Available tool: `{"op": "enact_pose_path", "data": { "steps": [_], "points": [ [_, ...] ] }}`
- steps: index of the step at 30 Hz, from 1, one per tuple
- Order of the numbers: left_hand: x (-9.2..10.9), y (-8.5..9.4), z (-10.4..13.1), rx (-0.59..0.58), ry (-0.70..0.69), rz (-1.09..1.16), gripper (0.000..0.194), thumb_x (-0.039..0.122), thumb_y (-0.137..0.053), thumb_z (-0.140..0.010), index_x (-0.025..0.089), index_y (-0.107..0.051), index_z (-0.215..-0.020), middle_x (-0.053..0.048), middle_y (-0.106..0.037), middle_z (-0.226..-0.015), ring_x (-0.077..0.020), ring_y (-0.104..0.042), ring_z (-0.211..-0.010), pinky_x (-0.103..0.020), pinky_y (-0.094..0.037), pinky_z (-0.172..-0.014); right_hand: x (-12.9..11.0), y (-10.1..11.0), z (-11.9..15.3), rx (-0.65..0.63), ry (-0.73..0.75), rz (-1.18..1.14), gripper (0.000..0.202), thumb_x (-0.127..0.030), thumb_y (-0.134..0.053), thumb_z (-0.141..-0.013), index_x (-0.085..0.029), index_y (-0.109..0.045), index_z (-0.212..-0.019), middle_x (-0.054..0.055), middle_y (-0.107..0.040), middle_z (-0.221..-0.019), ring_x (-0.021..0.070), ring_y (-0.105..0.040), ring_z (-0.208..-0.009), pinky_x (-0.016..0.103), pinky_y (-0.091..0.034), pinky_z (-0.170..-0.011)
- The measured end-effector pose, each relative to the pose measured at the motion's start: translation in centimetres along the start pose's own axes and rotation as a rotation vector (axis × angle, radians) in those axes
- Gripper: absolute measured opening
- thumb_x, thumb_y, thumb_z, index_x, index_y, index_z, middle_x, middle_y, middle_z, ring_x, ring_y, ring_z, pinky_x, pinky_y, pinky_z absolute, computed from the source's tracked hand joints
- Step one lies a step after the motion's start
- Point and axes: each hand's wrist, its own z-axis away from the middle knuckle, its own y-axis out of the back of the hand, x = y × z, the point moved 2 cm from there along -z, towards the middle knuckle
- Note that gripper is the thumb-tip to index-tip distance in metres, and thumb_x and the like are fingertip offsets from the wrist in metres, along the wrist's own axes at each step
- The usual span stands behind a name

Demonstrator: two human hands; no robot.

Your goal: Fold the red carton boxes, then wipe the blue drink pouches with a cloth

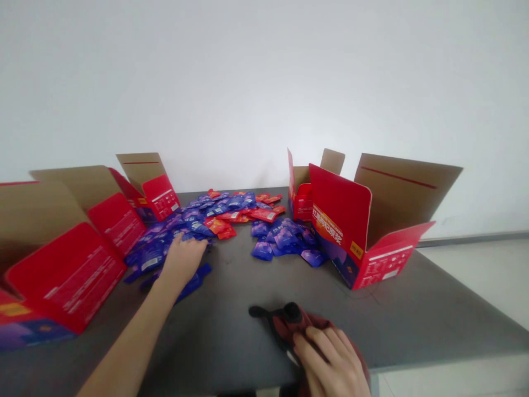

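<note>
My left hand (185, 258) reaches onto a heap of purple foil pouches (155, 248) at the left of the table. Its back faces me, and its fingertips are blurred and mostly hidden among the pouches, so I cannot tell whether they grip one. Near the front edge, my right hand (333, 364) has its fingers curled on a brownish-red fabric item (303, 322) with black, strap-like parts. Its exact kind does not show. Red-orange pouches (264, 214) lie behind, mixed with purple ones. A smaller group of purple pouches (285, 237) sits right of the middle.
Open red cartons line the left side: a near one (70, 275), one behind it (118, 223) and a far one (161, 196). At the right stand a large open carton (341, 220) and a smaller one (303, 201) behind it. The dark table (231, 309) meets a white wall.
</note>
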Motion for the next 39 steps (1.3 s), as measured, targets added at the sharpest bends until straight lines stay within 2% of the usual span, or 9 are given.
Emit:
{"op": "enact_pose_path", "data": {
  "steps": [4,7,10,13,17,24,32,35,39],
  "points": [
    [1.8,5.4,2.0,0.246,-0.019,-0.033,0.036,0.01,-0.035,-0.08,0.01,-0.062,-0.104,-0.017,-0.067,-0.095,-0.0274,-0.062,-0.094,-0.046,-0.028,-0.1,-0.3,0.4,0.0,0.024,-0.045,-0.016,0.025,-0.018,-0.039,-0.088,-0.02,-0.063,-0.09,0.004,-0.064,-0.08,0.0142,-0.054,-0.068,0.029,-0.039,-0.064],
    [4.4,7.5,5.8,0.433,-0.04,0.044,0.038,0.01,-0.034,-0.08,0.012,-0.062,-0.106,-0.013,-0.069,-0.096,-0.025,-0.063,-0.089,-0.043,-0.037,-0.095,0.4,1.1,0.6,0.085,-0.086,0.021,0.02,-0.015,-0.047,-0.083,-0.021,-0.063,-0.095,0.005,-0.063,-0.086,0.0156,-0.056,-0.074,0.03,-0.041,-0.068],
    [7.9,6.2,10.1,0.499,-0.138,0.147,0.039,0.006,-0.035,-0.078,0.013,-0.063,-0.104,-0.01,-0.07,-0.093,-0.0221,-0.066,-0.081,-0.038,-0.048,-0.084,1.6,2.7,0.5,0.248,-0.165,0.046,0.024,-0.011,-0.055,-0.078,-0.022,-0.061,-0.099,0.006,-0.062,-0.09,0.0173,-0.057,-0.08,0.031,-0.044,-0.07],
    [11.2,2.7,13.2,0.445,-0.253,0.216,0.045,-0.002,-0.03,-0.072,0.012,-0.064,-0.098,-0.01,-0.071,-0.09,-0.0198,-0.067,-0.075,-0.036,-0.052,-0.078,2.0,4.3,-1.0,0.353,-0.214,0.02,0.026,-0.01,-0.058,-0.077,-0.023,-0.061,-0.099,0.005,-0.061,-0.09,0.0172,-0.057,-0.08,0.031,-0.044,-0.069],
    [13.5,-0.9,14.9,0.437,-0.324,0.247,0.05,-0.006,-0.031,-0.066,0.012,-0.062,-0.101,-0.01,-0.07,-0.095,-0.0192,-0.067,-0.083,-0.03,-0.054,-0.076,-0.1,4.2,-5.0,0.167,-0.121,-0.128,0.018,-0.014,-0.052,-0.082,-0.022,-0.061,-0.095,0.004,-0.06,-0.088,0.0151,-0.056,-0.08,0.029,-0.042,-0.07],
    [13.5,-2.3,15.7,0.489,-0.258,0.345,0.036,-0.007,-0.033,-0.062,0.014,-0.062,-0.065,-0.006,-0.066,-0.059,-0.0192,-0.064,-0.056,-0.029,-0.056,-0.062,-4.8,-3.8,-9.0,-0.58,0.143,-0.273,0.015,-0.026,-0.044,-0.088,-0.023,-0.056,-0.079,-0.003,-0.057,-0.078,0.0108,-0.051,-0.069,0.026,-0.032,-0.063],
    [13.3,-1.5,16.0,0.437,-0.338,0.401,0.043,-0.003,-0.034,-0.074,0.017,-0.06,-0.103,-0.006,-0.069,-0.088,-0.0178,-0.064,-0.084,-0.028,-0.049,-0.087,-2.4,-11.6,-12.3,-0.727,0.11,-0.107,0.017,-0.026,-0.038,-0.089,-0.023,-0.055,-0.089,0.0,-0.059,-0.086,0.0138,-0.056,-0.07,0.026,-0.033,-0.061],
    [13.2,-1.2,15.7,0.357,-0.331,0.424,0.046,-0.003,-0.035,-0.074,0.019,-0.058,-0.107,-0.004,-0.069,-0.085,-0.0178,-0.064,-0.084,-0.028,-0.051,-0.084,-2.3,-10.7,-13.7,-0.693,0.062,-0.095,0.018,-0.025,-0.037,-0.09,-0.021,-0.055,-0.09,0.001,-0.06,-0.088,0.014,-0.056,-0.074,0.025,-0.034,-0.063],
    [13.4,-1.6,15.7,0.353,-0.355,0.407,0.046,-0.006,-0.037,-0.069,0.019,-0.062,-0.099,-0.005,-0.07,-0.084,-0.0192,-0.064,-0.084,-0.028,-0.052,-0.079,-3.7,-5.4,-12.7,-0.53,0.058,-0.283,0.017,-0.026,-0.035,-0.092,-0.022,-0.052,-0.09,-0.002,-0.057,-0.087,0.0102,-0.053,-0.079,0.022,-0.033,-0.069]
  ]
}}
